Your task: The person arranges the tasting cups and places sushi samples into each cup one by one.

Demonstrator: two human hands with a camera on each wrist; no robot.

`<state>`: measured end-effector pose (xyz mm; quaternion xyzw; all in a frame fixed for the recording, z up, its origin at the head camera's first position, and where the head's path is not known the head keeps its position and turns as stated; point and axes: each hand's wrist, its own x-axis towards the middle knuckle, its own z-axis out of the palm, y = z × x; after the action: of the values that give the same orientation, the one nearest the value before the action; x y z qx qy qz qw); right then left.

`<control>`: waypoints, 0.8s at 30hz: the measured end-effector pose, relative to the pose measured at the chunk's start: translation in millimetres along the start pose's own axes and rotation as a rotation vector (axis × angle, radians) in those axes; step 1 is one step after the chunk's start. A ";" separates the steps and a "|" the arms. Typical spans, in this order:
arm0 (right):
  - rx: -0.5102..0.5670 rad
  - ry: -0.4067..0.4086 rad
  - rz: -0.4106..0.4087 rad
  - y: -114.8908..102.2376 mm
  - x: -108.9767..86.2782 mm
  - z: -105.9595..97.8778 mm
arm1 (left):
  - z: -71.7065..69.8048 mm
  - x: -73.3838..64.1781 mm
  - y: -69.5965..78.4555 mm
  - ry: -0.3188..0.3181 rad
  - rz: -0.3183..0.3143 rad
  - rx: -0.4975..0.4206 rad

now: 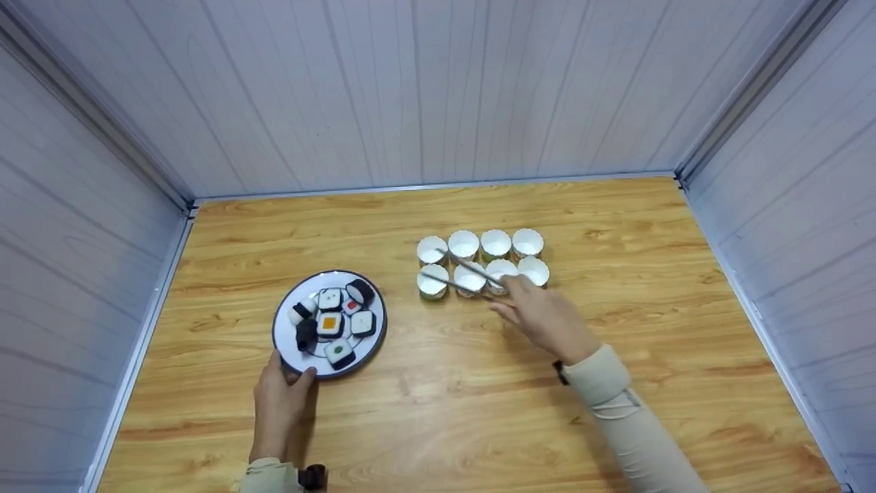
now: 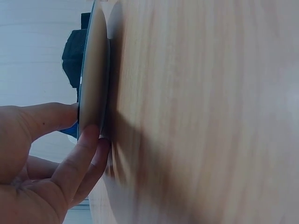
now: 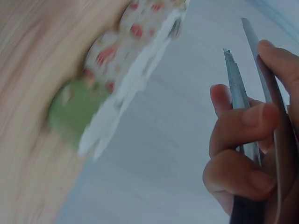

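Observation:
At the left of the head view, a white plate with a dark blue rim (image 1: 291,350) bears several sushi pieces (image 1: 363,323). My left hand (image 1: 280,407) pinches the plate's near-left edge, thumb on top and fingers underneath, as the left wrist view shows. My right hand (image 1: 551,323) grips metal tongs (image 3: 237,86), whose two arms stand apart with nothing between the tips. The tongs reach over two rows of small paper cups (image 1: 463,244), white inside. Patterned outsides show in the right wrist view, one of them a green cup (image 3: 77,109); the cups there are blurred.
A wood-grain table (image 1: 424,424) lies under everything. Pale panel walls (image 1: 438,89) close off the back and both sides. The plate stands left of the cups, with a stretch of table between them.

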<state>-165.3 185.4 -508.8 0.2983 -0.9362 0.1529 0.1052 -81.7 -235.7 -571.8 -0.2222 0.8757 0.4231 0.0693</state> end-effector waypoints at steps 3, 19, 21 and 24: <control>0.022 -0.015 -0.061 -17.6 13.7 15.4 | 0.0 -1.2 -0.1 0.006 0.021 0.005; 0.060 -0.139 0.015 -73.8 53.9 70.5 | -0.4 1.3 0.0 -0.010 -0.008 -0.009; 0.055 -0.143 0.027 -77.5 55.3 74.4 | -0.5 1.2 -0.2 -0.013 -0.013 -0.009; 0.040 -0.133 0.037 -82.7 57.5 78.2 | -0.8 1.4 -0.2 -0.014 -0.015 -0.012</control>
<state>-170.7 63.7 -546.5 0.2926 -0.9433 0.1531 0.0339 -82.9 -236.9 -571.9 -0.2263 0.8710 0.4292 0.0772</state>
